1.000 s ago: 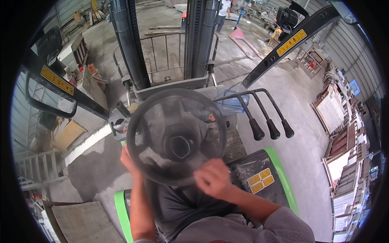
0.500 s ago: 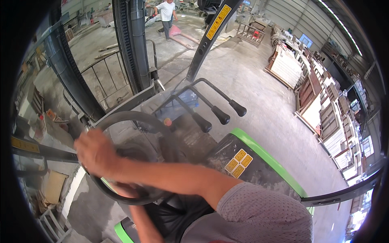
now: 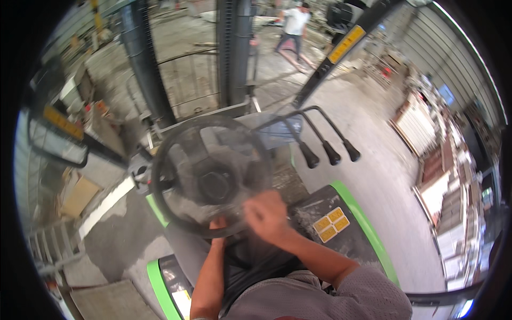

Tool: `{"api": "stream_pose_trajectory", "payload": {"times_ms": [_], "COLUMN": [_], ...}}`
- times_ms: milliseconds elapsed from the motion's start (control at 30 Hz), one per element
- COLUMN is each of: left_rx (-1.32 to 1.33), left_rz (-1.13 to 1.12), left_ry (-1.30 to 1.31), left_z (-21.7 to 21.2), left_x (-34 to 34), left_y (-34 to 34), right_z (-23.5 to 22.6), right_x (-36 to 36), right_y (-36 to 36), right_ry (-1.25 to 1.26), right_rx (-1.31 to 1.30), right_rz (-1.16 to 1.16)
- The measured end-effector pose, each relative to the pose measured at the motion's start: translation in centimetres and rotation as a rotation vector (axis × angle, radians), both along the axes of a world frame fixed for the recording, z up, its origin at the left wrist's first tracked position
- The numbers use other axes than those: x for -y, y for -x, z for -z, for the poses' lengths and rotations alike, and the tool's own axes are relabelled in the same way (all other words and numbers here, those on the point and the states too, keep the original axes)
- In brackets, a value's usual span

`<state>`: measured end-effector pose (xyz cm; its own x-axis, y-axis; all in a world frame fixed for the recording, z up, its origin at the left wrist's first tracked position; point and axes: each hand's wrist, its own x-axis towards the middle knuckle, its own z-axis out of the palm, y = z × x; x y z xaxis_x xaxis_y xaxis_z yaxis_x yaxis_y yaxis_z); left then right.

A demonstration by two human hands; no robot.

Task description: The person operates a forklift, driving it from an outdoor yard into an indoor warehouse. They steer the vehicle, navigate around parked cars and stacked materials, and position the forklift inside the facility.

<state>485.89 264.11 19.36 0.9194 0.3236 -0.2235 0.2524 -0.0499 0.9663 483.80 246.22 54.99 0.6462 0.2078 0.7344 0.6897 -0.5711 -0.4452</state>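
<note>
A black steering wheel with a thick rim and a dark hub fills the space in front of me. My left hand is closed around the near bottom part of the rim, its fingers partly hidden. Against the lower right of the rim is my right hand, smeared by motion, its fingers curled over the wheel. Right of the wheel stand several black control levers with knobs, touched by neither hand.
Ahead rise dark mast columns and a slanted cab post. A person in a white top walks beyond them near a pink pallet jack. Stacked panels line the right side. Left lie boards and a ladder-like frame.
My right hand has gone from the left side of the wheel to its lower right. My left hand now shows at the bottom rim. The view has turned left.
</note>
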Motion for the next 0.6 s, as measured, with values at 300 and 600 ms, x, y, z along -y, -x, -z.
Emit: {"api": "stream_pose_trajectory", "payload": {"times_ms": [300,600], "left_rx": [0.082,-0.008], "left_rz": [0.115,0.156], "left_ry": [-0.109,-0.304], "left_z": [-1.2,-3.4], "left_x": [-1.2,-0.7], "left_y": [-4.2,-13.8], "right_z": [-0.2,-3.1], "right_x": [-4.4,-18.9], "right_y": [-2.9,-14.7], "right_ry": [-0.017,0.065], "right_rx": [0.0,0.17], "right_rz": [-0.065,-0.489]}}
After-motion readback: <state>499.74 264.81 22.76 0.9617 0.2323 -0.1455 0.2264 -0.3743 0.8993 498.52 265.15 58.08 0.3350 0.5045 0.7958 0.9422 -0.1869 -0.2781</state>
